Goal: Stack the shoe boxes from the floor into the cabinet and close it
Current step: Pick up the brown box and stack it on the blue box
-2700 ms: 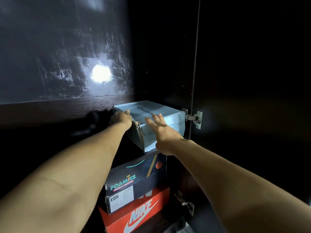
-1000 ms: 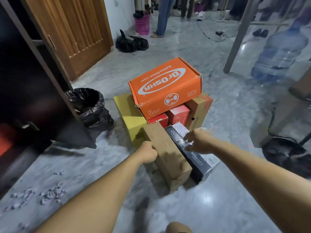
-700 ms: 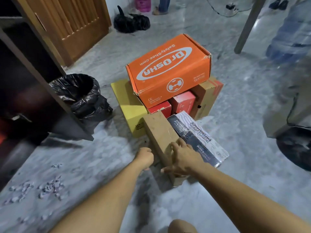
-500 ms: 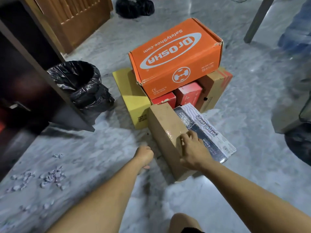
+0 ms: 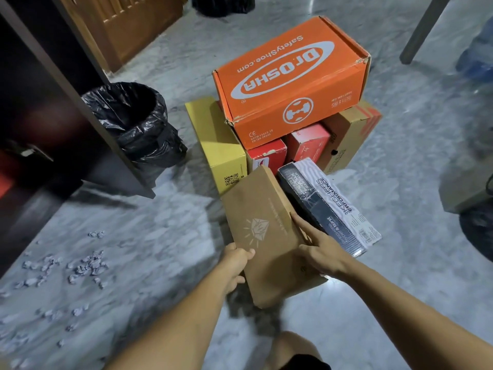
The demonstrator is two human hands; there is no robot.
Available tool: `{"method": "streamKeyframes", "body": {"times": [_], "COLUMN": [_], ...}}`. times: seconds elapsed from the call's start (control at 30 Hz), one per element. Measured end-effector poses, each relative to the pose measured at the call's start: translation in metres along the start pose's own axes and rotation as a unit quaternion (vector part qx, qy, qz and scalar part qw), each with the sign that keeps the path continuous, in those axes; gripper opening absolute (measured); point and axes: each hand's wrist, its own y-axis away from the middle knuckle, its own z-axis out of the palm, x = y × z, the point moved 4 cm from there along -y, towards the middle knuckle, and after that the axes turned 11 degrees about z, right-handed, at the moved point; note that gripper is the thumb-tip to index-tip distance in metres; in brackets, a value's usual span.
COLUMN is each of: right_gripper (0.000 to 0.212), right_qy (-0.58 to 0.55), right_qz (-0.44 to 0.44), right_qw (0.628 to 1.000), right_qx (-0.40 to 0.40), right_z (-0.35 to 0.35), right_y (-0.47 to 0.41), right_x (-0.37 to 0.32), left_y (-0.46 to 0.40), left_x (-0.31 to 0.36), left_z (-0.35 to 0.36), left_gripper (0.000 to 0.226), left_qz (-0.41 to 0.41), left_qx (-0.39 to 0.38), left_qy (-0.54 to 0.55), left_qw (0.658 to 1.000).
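Observation:
A plain brown shoe box with a white diamond print is lifted slightly off the floor. My left hand grips its left side with the thumb on top. My right hand holds its right edge, fingers slid between it and a black-and-white Skechers box. Behind them lie a yellow box, two red boxes and a tan box, with a big orange Dr.Osha box on top. The dark cabinet stands open at the left.
A bin with a black liner stands by the cabinet door's edge. Crumpled paper bits litter the marble floor at the left. A wooden door is at the back, a table leg at the far right. My knee shows below.
I turned from the cabinet shelf down to the floor pile. Both hands closed on the brown box, the right sliding to its right edge, and the box has tilted up off the floor.

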Motion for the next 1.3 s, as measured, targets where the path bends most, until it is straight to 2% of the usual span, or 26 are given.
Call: {"method": "streamKeyframes", "body": {"times": [0.07,0.23,0.33,0.47,0.6,0.67,0.77,0.8,0.9,0.93,1.07,1.2,1.3], "right_gripper": [0.077,0.084,0.094,0.118,0.115,0.121,0.110,0.106,0.099,0.097,0.094,0.100,0.112], "right_qy": [-0.008,-0.030,-0.044,0.039,0.086,0.087,0.060,0.050,0.037,0.038,0.051,0.063,0.078], "right_qz": [-0.003,-0.029,-0.055,-0.115,-0.164,-0.189,-0.226,-0.241,-0.287,-0.302,-0.363,-0.421,-0.461], "right_qw": [1.000,0.999,0.997,0.992,0.983,0.978,0.972,0.969,0.957,0.952,0.930,0.905,0.884], "right_qx": [0.002,0.001,-0.009,-0.032,-0.009,-0.004,-0.012,-0.017,-0.027,-0.034,-0.032,-0.011,0.016], "right_z": [-0.003,-0.020,-0.033,-0.047,-0.056,-0.057,-0.054,-0.052,-0.045,-0.042,-0.031,-0.018,-0.006], "right_y": [0.004,0.021,0.043,0.093,0.128,0.142,0.166,0.174,0.199,0.207,0.240,0.262,0.277], "right_x": [-0.006,-0.026,-0.044,-0.081,-0.116,-0.132,-0.157,-0.166,-0.195,-0.206,-0.253,-0.302,-0.347], "left_y": [0.006,0.023,0.046,0.079,0.134,0.172,0.220,0.233,0.265,0.277,0.320,0.367,0.392], "left_x": [0.003,0.018,0.037,0.062,0.095,0.110,0.122,0.125,0.130,0.132,0.141,0.156,0.170], "left_z": [-0.004,-0.017,-0.020,-0.037,-0.058,-0.072,-0.092,-0.099,-0.123,-0.132,-0.173,-0.215,-0.250], "left_gripper": [0.033,0.052,0.043,0.036,0.055,0.077,0.079,0.087,0.150,0.159,0.159,0.150,0.148], "left_qz": [0.006,0.037,0.072,0.154,0.245,0.302,0.364,0.383,0.413,0.422,0.446,0.493,0.506], "left_qx": [0.003,0.009,-0.005,-0.012,-0.038,-0.065,-0.110,-0.106,-0.046,-0.028,0.027,0.117,0.171], "left_qy": [0.007,0.027,0.074,0.078,0.028,-0.023,-0.070,-0.085,-0.161,-0.168,-0.139,-0.137,-0.121], "left_qw": [1.000,0.999,0.995,0.985,0.968,0.951,0.922,0.914,0.895,0.891,0.884,0.851,0.836]}}
